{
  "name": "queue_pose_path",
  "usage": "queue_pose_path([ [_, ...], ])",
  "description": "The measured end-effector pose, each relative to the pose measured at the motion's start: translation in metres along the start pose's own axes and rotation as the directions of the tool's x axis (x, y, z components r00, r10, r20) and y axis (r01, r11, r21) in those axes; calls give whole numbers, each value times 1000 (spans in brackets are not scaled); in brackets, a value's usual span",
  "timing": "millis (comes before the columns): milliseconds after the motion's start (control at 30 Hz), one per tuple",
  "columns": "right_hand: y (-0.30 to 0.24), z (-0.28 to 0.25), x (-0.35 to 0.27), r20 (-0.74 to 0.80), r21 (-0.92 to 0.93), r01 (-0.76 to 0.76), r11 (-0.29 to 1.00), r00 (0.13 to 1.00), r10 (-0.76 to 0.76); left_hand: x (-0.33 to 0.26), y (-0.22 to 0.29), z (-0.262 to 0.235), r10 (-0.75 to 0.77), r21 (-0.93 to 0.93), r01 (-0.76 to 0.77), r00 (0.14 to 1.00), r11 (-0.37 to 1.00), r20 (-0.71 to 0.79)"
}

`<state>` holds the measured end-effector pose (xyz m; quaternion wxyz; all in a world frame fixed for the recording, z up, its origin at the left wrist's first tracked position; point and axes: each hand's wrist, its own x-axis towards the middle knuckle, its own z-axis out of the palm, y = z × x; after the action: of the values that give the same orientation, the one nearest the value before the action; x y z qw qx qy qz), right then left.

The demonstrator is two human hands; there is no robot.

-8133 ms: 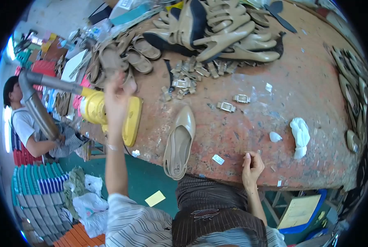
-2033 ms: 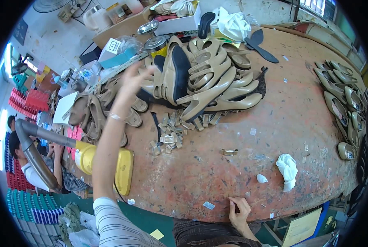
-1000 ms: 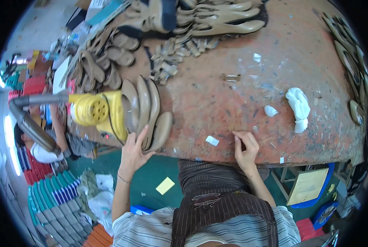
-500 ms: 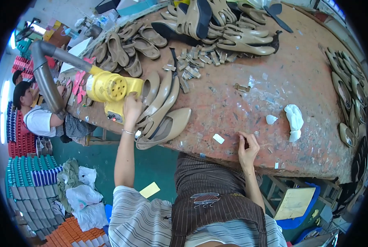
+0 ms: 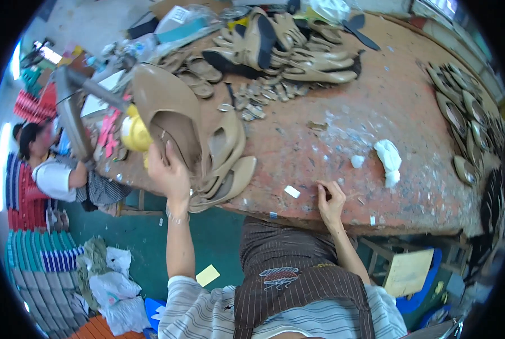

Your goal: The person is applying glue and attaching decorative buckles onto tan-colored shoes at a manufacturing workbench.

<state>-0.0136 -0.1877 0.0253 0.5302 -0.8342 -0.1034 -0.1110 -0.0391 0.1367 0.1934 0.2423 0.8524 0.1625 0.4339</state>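
Observation:
A beige pointed shoe (image 5: 165, 90) is lifted close in front of me, toe upward, its opening facing me. My left hand (image 5: 170, 175) is closed on the shoe's heel end. Behind the shoe, partly hidden, is a yellow machine housing (image 5: 135, 133) joined to a grey pipe (image 5: 74, 113). Beside the raised shoe, several more beige shoes (image 5: 233, 181) stand in a row at the table's near left edge. My right hand (image 5: 331, 200) rests on the tabletop with loosely curled fingers, thumb apart, nothing in it. A small white rectangular piece (image 5: 292, 192) lies to its left.
The worn reddish table (image 5: 297, 135) bears a heap of beige shoes (image 5: 320, 68) and small metallic pieces (image 5: 264, 93) at the back. More shoes (image 5: 467, 113) line the right side. White crumpled material (image 5: 388, 161) lies right of centre. A person (image 5: 55, 175) sits at the left.
My left hand has come away from the yellow machine and now holds a beige shoe raised toward me. My right hand stays on the table. The view has shifted slightly.

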Motion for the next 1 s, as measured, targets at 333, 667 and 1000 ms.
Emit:
queue_pose_path([
  [333, 36, -52, 25, -364, -146, -151, 978, 927, 89, -173, 30, 67, -200, -25, 484, 407, 875, 892],
  [667, 60, -42, 71, -200, -134, -130, 982, 974, 101, -167, 93, 75, -237, -238, 942, 294, 238, 926],
  [1000, -1, -20, 63, 346, -88, 42, 995, 938, -9, -194, 73, 144, -332, -365, 685, 186, -631, 925],
])
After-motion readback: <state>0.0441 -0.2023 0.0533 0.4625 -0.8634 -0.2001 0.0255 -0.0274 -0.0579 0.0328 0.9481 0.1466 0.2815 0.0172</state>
